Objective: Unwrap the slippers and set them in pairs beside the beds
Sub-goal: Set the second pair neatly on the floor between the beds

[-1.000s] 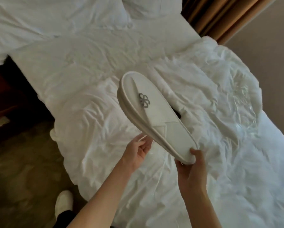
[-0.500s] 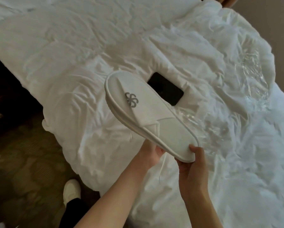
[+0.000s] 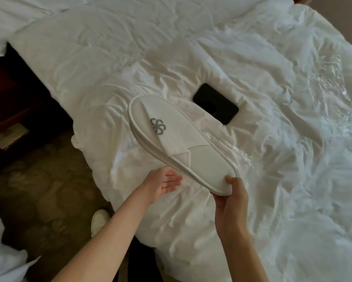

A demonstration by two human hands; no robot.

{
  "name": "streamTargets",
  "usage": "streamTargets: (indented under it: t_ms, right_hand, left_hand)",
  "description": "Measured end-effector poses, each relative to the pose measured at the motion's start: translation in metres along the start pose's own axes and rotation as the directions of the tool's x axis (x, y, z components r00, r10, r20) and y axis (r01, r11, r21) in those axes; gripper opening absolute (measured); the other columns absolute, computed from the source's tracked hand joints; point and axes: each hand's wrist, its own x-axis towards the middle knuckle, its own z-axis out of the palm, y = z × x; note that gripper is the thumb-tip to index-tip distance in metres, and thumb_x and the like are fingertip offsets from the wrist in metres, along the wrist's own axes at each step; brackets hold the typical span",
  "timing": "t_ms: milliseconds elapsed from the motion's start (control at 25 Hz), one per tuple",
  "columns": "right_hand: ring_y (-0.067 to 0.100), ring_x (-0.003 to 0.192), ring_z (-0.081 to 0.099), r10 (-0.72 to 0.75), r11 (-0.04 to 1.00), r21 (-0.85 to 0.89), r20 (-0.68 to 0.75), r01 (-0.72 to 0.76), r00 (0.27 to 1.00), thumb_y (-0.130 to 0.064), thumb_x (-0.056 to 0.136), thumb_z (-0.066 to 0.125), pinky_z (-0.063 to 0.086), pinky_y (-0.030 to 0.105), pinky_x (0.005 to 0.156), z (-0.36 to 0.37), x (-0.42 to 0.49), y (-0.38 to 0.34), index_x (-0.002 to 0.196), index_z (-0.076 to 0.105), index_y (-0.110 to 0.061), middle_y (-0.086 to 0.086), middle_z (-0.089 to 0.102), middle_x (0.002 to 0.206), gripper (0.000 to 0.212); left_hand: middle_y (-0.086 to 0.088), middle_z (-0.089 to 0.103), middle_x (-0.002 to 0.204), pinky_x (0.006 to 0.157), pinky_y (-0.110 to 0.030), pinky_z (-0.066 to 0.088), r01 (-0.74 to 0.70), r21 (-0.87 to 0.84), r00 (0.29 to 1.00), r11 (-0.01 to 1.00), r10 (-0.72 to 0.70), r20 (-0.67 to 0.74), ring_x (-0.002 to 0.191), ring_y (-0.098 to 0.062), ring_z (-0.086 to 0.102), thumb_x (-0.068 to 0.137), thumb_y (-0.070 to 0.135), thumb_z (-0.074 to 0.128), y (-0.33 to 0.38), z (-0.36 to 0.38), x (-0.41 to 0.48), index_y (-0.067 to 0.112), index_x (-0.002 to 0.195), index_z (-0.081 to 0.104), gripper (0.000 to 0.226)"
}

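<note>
A pair of flat white slippers (image 3: pixel 179 143), stacked one on the other with a grey logo on the top one, hangs over the bed's edge. My right hand (image 3: pixel 230 192) pinches the heel end of the stack. My left hand (image 3: pixel 164 183) is open, palm up, just below the slippers' left edge and apart from them. A strip of clear plastic wrap (image 3: pixel 230 148) lies on the bedding beside the slippers. More crumpled clear wrap (image 3: pixel 330 94) lies at the bed's far right.
A black phone (image 3: pixel 215 106) lies on the rumpled white duvet (image 3: pixel 110 68) behind the slippers. Patterned carpet (image 3: pixel 38 180) runs left of the bed, with my white shoe (image 3: pixel 98 221) on it. Dark wooden furniture (image 3: pixel 10 94) stands at the left; another white bed corner (image 3: pixel 2 259) shows bottom left.
My left hand has let go of the slippers and opened palm up below them. The slippers have dropped slightly lower, and the phone behind them is fully uncovered.
</note>
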Motion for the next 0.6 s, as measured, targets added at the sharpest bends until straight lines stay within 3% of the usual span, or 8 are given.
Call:
streamTargets:
  t_ms: [120, 200, 280, 360, 440, 600]
  right_hand:
    - [0.0, 0.065, 0.063, 0.029, 0.997, -0.074, 0.099, -0.021, 0.995, -0.013, 0.086, 0.053, 0.053, 0.02, 0.056, 0.027, -0.01, 0.015, 0.086, 0.073, -0.023, -0.014, 0.07, 0.073, 0.022]
    - [-0.001, 0.064, 0.062, 0.055, 0.988, -0.153, 0.225, -0.021, 0.973, -0.012, 0.087, 0.053, 0.053, 0.02, 0.055, 0.054, -0.025, 0.035, 0.085, 0.073, -0.025, -0.015, 0.07, 0.071, 0.024]
    - [-0.003, 0.064, 0.062, 0.065, 0.968, -0.251, 0.332, 0.021, 0.941, -0.015, 0.086, 0.054, 0.053, 0.021, 0.056, 0.075, -0.038, 0.055, 0.077, 0.074, -0.031, -0.018, 0.069, 0.07, 0.027]
    - [-0.002, 0.069, 0.064, 0.091, 0.933, -0.348, 0.469, 0.089, 0.879, -0.023, 0.081, 0.057, 0.052, 0.025, 0.063, 0.097, -0.062, 0.081, 0.078, 0.074, -0.031, -0.017, 0.07, 0.075, 0.019]
    - [-0.001, 0.076, 0.064, 0.142, 0.899, -0.415, 0.572, 0.136, 0.808, -0.03, 0.077, 0.057, 0.051, 0.024, 0.065, 0.107, -0.081, 0.106, 0.086, 0.073, -0.03, -0.014, 0.071, 0.083, 0.018]
    - [0.005, 0.088, 0.065, 0.214, 0.836, -0.495, 0.69, 0.236, 0.691, -0.033, 0.08, 0.057, 0.052, 0.02, 0.063, 0.117, -0.119, 0.147, 0.098, 0.073, -0.031, -0.014, 0.073, 0.092, 0.024]
  left_hand:
    - [-0.011, 0.078, 0.084, 0.076, -0.037, 0.057, -0.111, -0.255, 0.991, 0.961, 0.088, -0.1, 0.076, -0.023, 0.075, 0.096, 0.027, 0.047, 0.006, -0.056, -0.032, 0.002, 0.102, 0.065, 0.032]
    - [-0.014, 0.076, 0.099, 0.084, -0.041, 0.054, -0.273, -0.52, 0.96, 0.809, 0.199, -0.194, 0.086, -0.026, 0.074, 0.095, 0.035, 0.049, 0.013, -0.111, -0.064, 0.005, 0.105, 0.071, 0.039]
    - [-0.012, 0.069, 0.123, 0.098, -0.043, 0.048, -0.41, -0.644, 0.911, 0.646, 0.33, -0.248, 0.11, -0.029, 0.067, 0.09, 0.05, 0.052, 0.018, -0.164, -0.098, 0.017, 0.116, 0.072, 0.047]
    - [-0.01, 0.062, 0.135, 0.105, -0.047, 0.043, -0.515, -0.661, 0.849, 0.546, 0.433, -0.303, 0.123, -0.031, 0.059, 0.087, 0.062, 0.048, 0.011, -0.217, -0.138, 0.023, 0.129, 0.063, 0.059]
    - [-0.011, 0.064, 0.132, 0.098, -0.049, 0.048, -0.586, -0.633, 0.804, 0.506, 0.463, -0.374, 0.12, -0.032, 0.061, 0.085, 0.066, 0.049, -0.005, -0.258, -0.172, 0.023, 0.128, 0.063, 0.062]
    - [-0.007, 0.074, 0.11, 0.076, -0.037, 0.058, -0.695, -0.484, 0.714, 0.532, 0.431, -0.552, 0.103, -0.024, 0.07, 0.085, 0.044, 0.064, -0.066, -0.319, -0.223, 0.023, 0.112, 0.073, 0.035]
